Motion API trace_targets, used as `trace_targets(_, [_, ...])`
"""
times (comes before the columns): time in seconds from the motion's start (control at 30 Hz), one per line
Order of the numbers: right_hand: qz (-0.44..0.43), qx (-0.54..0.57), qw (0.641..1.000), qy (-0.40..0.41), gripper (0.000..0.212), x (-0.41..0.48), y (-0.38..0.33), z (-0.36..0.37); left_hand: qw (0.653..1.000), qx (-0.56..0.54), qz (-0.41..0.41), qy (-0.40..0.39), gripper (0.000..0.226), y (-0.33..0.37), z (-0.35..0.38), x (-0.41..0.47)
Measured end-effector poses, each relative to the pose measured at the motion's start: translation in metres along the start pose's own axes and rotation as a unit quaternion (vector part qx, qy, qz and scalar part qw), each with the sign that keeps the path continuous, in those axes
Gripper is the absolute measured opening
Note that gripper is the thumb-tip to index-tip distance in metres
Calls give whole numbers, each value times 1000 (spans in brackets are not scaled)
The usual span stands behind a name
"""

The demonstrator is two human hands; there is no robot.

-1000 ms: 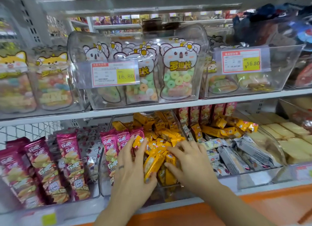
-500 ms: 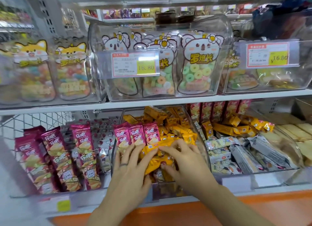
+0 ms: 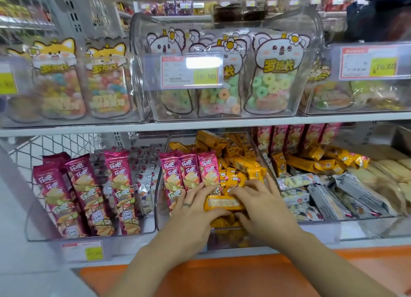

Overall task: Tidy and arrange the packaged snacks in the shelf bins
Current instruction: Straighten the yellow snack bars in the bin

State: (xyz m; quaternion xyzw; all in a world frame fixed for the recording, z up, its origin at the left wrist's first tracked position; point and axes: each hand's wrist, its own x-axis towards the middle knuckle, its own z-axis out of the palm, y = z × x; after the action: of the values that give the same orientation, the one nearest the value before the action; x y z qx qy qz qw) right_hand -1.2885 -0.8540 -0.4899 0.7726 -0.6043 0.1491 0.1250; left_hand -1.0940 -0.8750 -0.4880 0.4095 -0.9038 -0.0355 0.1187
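over the last second the left hand (image 3: 191,214) and right hand (image 3: 264,208) had drawn together from a loose rummage in the yellow snack packs (image 3: 240,174), and they now pinched one yellow packet (image 3: 223,204) between them, turned label-side down and held level at the front of the middle clear bin (image 3: 161,208). three magenta packs (image 3: 189,174) stood upright just left of it in the same bin. the pile behind looked still jumbled, so that bin seemed only partly tidied.

Colours on the snack shelf

The held packet (image 3: 223,203) was orange-yellow, the upright packets (image 3: 189,174) magenta with pale chips printed, the price tag (image 3: 191,71) white, red and yellow, the lower ledge (image 3: 222,272) orange.
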Motion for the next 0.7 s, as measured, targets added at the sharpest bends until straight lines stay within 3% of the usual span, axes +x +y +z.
trace_targets(0.1, [0,0,999,-50,31,2,-3,-8,1000,-30,-3,-7,44,2,-3,1])
trace_targets(0.23, [-29,-27,991,-129,36,3,5,-24,999,0,31,26,33,-5,5,-6])
trace_targets(0.3, [-30,12,995,-95,33,0,6,-27,996,-5,46,79,28,-5,7,-7])
trace_targets(0.4, [-14,47,999,22,25,-5,18,-27,991,-19,56,124,29,1,1,0])
trace_targets(0.57, [63,94,987,110,22,-10,52,-38,985,-39,78,146,31,25,2,31])
trace_targets(0.7, [125,72,976,161,27,-21,98,-39,982,-65,100,144,33,63,2,66])
